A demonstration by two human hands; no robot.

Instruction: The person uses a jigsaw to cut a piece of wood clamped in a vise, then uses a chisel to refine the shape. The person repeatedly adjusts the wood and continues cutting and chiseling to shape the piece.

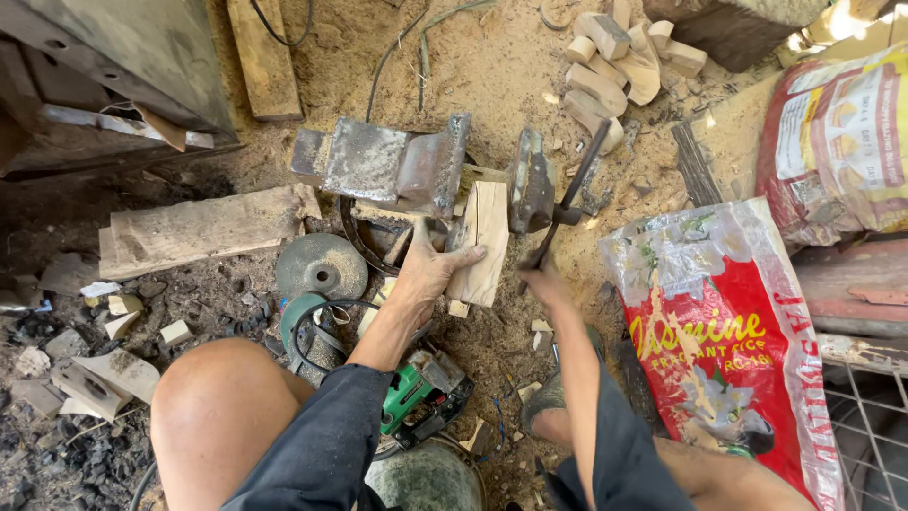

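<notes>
Vise [426, 170] on sandy ground, jaws either side of a pale wood block [482, 241]. Left hand [430, 270] against the block, fingers wrapped round its lower edge. Right hand [544, 282] closed on the vise handle [572, 194]. Red and white sack [728, 350] just right, full, contents hidden. Pile of cut wood pieces [619, 61] beyond.

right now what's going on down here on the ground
A person sits on the sandy ground at a rusty bench vise. The left hand steadies a pale wood block standing between the vise jaws. The right hand grips the lower end of the vise handle. A green power tool lies by the legs, cut wood pieces are piled beyond the vise, and a red sack lies to the right.
</notes>
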